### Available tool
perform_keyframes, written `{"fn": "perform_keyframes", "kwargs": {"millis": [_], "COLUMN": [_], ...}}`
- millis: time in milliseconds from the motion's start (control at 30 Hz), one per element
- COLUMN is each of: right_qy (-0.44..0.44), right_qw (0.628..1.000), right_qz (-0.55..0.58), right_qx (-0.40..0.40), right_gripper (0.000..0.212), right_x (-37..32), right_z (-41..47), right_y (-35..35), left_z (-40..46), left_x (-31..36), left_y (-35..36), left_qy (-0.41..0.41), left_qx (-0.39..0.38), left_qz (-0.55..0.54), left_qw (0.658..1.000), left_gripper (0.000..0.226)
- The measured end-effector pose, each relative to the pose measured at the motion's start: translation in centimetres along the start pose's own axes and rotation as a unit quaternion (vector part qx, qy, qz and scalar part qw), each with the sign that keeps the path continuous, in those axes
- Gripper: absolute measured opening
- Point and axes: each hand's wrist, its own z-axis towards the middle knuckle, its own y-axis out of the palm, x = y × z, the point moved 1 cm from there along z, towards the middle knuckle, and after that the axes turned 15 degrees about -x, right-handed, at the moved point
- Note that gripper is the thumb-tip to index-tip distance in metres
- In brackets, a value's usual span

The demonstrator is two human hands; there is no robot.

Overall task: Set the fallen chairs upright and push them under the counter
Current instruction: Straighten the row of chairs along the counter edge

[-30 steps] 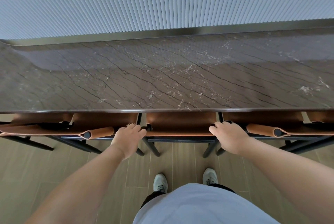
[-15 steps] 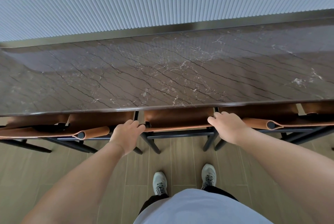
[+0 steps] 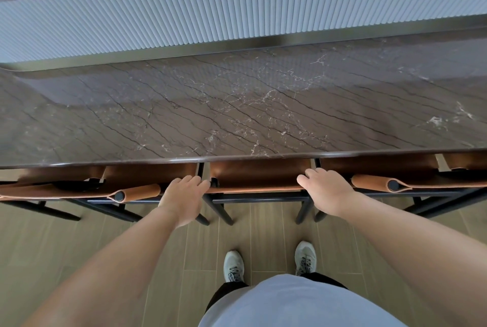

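At the left edge of the frame, a tan leather chair with a black metal frame [image 3: 79,190] stands upright, tucked partly beneath the dark brown veined marble counter [image 3: 237,115], its rolled leather backrest end pointing toward the centre. Just right of it, the left hand [image 3: 183,194] rests on the left top corner of the middle tan leather chair [image 3: 257,177], fingers curled over the backrest edge and gripping it. The middle chair is upright too, its seat mostly hidden under the counter's rounded front lip, its black legs standing on the pale wood-grain plank floor [image 3: 66,247]. At the chair's right corner the right hand [image 3: 325,190] grips the backrest in the same way, fingers curled over the top, thumb stretched toward the centre. Further right, a third tan leather chair [image 3: 395,181] stands upright under the counter, its rolled backrest end just beside the right hand. Across the upper part of the frame, beyond the glossy marble, a band of pale blue-grey fluted panelling [image 3: 237,4] runs above a brushed metal strip. In the lower centre, grey laced sneakers [image 3: 233,264] stand on the floor.
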Motion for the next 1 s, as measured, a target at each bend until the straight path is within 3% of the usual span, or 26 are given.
{"fn": "perform_keyframes", "kwargs": {"millis": [167,333,400,533,633,733,1000], "right_qy": [-0.031,-0.043,-0.02,0.033,0.048,0.069,0.097], "right_qw": [0.996,0.957,0.91,0.792,0.698,0.616,0.499], "right_qz": [0.085,0.288,0.413,0.609,0.711,0.78,0.851], "right_qx": [-0.002,-0.016,-0.016,0.039,0.07,0.083,0.131], "right_gripper": [0.021,0.023,0.025,0.013,0.003,0.006,0.011], "right_x": [0.6,2.2,2.8,4.3,5.6,6.2,5.4], "right_z": [0.0,-1.4,-2.4,-4.4,-5.7,-7.2,-12.9], "right_y": [0.1,-0.2,-0.4,-0.4,-0.3,0.0,1.1], "left_z": [0.8,1.5,1.8,2.0,1.9,1.6,1.3], "left_x": [4.6,10.8,13.0,17.2,19.7,21.4,23.0], "left_y": [-2.5,-4.7,-5.8,-7.9,-8.8,-9.1,-9.6], "left_qy": [0.02,-0.012,-0.035,-0.065,-0.049,-0.023,0.02], "left_qx": [0.072,0.068,0.067,0.07,0.061,0.04,0.005], "left_qz": [-0.205,-0.452,-0.564,-0.779,-0.844,-0.862,-0.884], "left_qw": [0.976,0.889,0.822,0.619,0.531,0.505,0.468], "left_gripper": [0.033,0.027,0.017,0.011,0.011,0.011,0.02]}}
